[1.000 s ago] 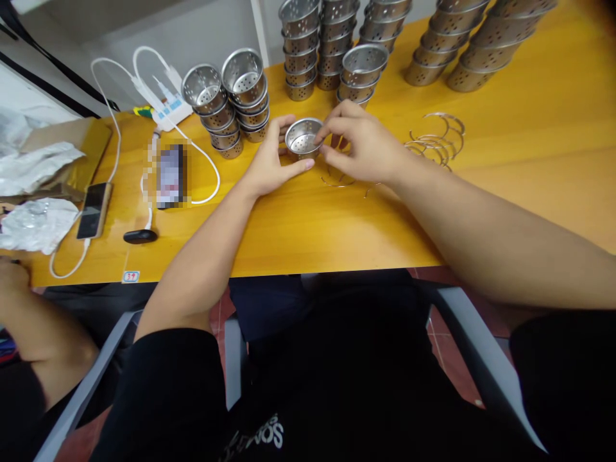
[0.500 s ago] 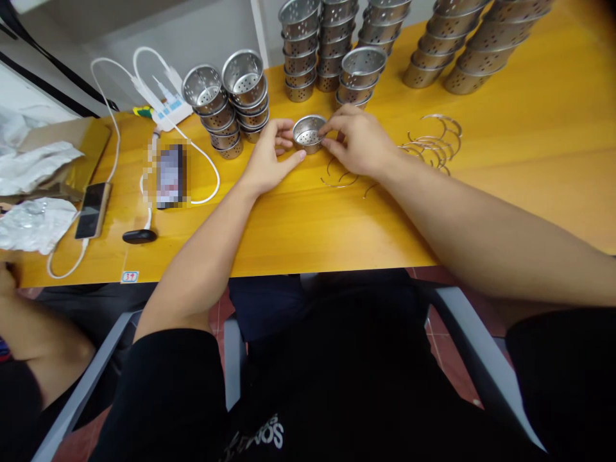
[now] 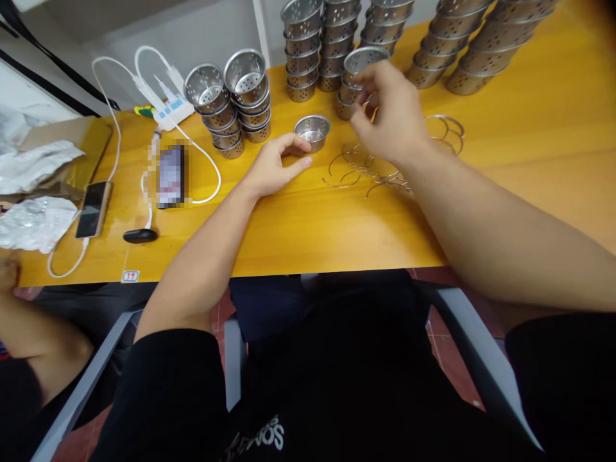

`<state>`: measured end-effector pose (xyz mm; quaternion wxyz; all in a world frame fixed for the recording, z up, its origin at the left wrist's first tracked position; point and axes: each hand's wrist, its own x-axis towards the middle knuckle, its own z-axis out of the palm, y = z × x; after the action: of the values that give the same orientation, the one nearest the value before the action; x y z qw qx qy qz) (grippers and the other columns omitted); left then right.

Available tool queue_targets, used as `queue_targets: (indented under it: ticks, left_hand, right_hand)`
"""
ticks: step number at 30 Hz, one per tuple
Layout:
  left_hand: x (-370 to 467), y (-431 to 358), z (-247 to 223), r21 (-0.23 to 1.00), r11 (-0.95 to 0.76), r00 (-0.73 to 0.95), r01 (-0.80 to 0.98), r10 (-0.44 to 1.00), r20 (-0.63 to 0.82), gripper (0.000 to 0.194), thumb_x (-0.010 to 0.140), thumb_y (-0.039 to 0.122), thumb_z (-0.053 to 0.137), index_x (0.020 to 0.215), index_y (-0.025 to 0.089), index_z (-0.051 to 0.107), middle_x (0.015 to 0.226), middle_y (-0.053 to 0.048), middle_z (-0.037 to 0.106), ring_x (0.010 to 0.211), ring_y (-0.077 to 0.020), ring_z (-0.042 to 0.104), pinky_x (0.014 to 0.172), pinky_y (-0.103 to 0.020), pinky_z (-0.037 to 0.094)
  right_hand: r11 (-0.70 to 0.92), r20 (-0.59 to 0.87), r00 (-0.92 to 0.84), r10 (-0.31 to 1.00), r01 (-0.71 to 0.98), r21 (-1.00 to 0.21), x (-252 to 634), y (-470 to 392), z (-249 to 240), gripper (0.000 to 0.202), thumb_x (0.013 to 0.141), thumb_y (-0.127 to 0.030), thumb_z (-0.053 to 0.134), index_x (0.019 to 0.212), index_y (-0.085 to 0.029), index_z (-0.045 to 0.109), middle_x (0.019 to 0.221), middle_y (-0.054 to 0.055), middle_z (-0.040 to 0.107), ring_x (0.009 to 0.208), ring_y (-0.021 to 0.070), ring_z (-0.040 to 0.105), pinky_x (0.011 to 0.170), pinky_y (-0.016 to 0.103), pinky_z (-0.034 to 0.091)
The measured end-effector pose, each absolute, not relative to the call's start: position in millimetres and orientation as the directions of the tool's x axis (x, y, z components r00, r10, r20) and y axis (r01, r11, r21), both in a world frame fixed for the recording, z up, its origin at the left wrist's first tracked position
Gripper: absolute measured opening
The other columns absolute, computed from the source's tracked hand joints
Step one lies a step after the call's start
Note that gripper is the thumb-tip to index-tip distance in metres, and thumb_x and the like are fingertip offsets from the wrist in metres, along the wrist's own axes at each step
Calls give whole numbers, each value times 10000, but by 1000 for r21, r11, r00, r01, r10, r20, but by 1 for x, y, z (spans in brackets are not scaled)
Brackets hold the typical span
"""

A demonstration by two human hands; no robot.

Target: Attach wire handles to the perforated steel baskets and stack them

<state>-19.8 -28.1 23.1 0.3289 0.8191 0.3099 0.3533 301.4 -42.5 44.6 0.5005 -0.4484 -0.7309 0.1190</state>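
Observation:
A small metal strainer cup (image 3: 312, 133) with holes in its base stands upright on the table. My left hand (image 3: 276, 165) is beside its near left side, thumb and fingers apart, the fingertips at the cup's wall. To the right, my right hand (image 3: 392, 106) hovers with its fingers curved and apart; nothing shows between them. It is in front of a short stack of perforated metal cups (image 3: 349, 93) and partly hides it. Thin curved wire pieces (image 3: 351, 172) lie loose on the table below my right hand and forearm.
Two stacks of perforated cups (image 3: 250, 96) stand left of the middle. Several taller stacks (image 3: 301, 54) line the back. At left lie a white power strip (image 3: 176, 110) with cables, two phones (image 3: 94, 208) and plastic wrapping (image 3: 36, 221). Another person's arm (image 3: 43, 333) is at the far left.
My right hand has left the small cup and moved right and up toward the short stack. My left hand has shifted slightly down the cup's side, and its fingers have drawn closer together.

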Motion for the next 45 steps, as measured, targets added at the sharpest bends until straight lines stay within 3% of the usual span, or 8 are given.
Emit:
queue_targets:
  ticks: [3, 7, 13, 16, 23, 32, 38, 45]
  left_hand:
    - [-21, -27, 23, 755, -590, 558, 286, 743, 369, 213, 1093, 288, 929, 1283, 211, 869, 1420, -127, 946, 1379, -322, 906, 1379, -567, 720]
    - [-22, -24, 20, 749, -604, 575, 272, 726, 377, 218, 1080, 281, 921, 1283, 219, 868, 1461, -130, 942, 1427, -335, 901, 1411, -577, 698]
    - [-24, -21, 15, 739, -605, 590, 298, 725, 356, 240, 1099, 291, 929, 1314, 216, 853, 1480, -134, 926, 1424, -330, 897, 1419, -575, 689]
    - [-24, -21, 14, 725, -627, 603, 285, 705, 373, 259, 1076, 252, 906, 1326, 211, 852, 1482, -136, 927, 1409, -321, 901, 1390, -542, 709]
    - [-25, -23, 15, 709, -654, 618, 264, 679, 396, 279, 1092, 266, 874, 1365, 218, 844, 1456, -113, 923, 1401, -305, 903, 1363, -504, 724]
    - [-25, -23, 16, 701, -652, 624, 288, 683, 379, 289, 1097, 290, 873, 1372, 207, 842, 1500, -132, 918, 1423, -308, 890, 1373, -512, 712]
    - [-26, -21, 14, 700, -663, 630, 265, 669, 394, 289, 1092, 275, 881, 1373, 217, 842, 1475, -121, 921, 1413, -312, 895, 1356, -510, 722]
    - [-27, -19, 16, 695, -676, 600, 243, 668, 440, 340, 1167, 469, 888, 1392, 225, 815, 1435, -146, 907, 1321, -320, 916, 1307, -557, 742]
  right_hand:
    - [517, 652, -25, 758, 633, -576, 315, -38, 45, 479, 1101, -142, 920, 1547, -266, 801, 1306, 109, 796, 893, 268, 612, 1132, 473, 613]
    - [385, 615, 59, 787, 732, -562, 333, -24, 34, 624, 1073, -19, 919, 1661, -210, 831, 1605, 210, 713, 1184, 310, 728, 1145, 469, 646]
    - [456, 590, 58, 805, 575, -679, 346, -9, 24, 395, 1074, -295, 1120, 1308, -298, 801, 1414, 118, 698, 1092, 270, 616, 1060, 427, 589]
    - [406, 585, 72, 808, 651, -641, 341, -13, 30, 380, 1076, -244, 1078, 1173, -303, 715, 1371, 123, 721, 1113, 293, 654, 1119, 477, 577]
    - [223, 484, 97, 870, 797, -561, 324, -37, 56, 297, 1099, -195, 973, 1173, -310, 710, 1481, 165, 806, 1399, 395, 777, 1260, 572, 623]
    - [191, 474, 132, 871, 798, -572, 325, -34, 58, 209, 1136, -340, 907, 1158, -326, 700, 1407, 153, 878, 1356, 396, 818, 1262, 595, 667]
    - [165, 463, 118, 878, 834, -526, 314, -54, 77, 137, 1205, -344, 810, 1301, -359, 714, 1610, 180, 799, 1535, 411, 750, 1338, 580, 614]
    - [385, 544, -115, 831, 824, -415, 296, -81, 97, 192, 1177, -395, 807, 1336, -356, 707, 1623, 194, 761, 1583, 394, 698, 1342, 547, 629]
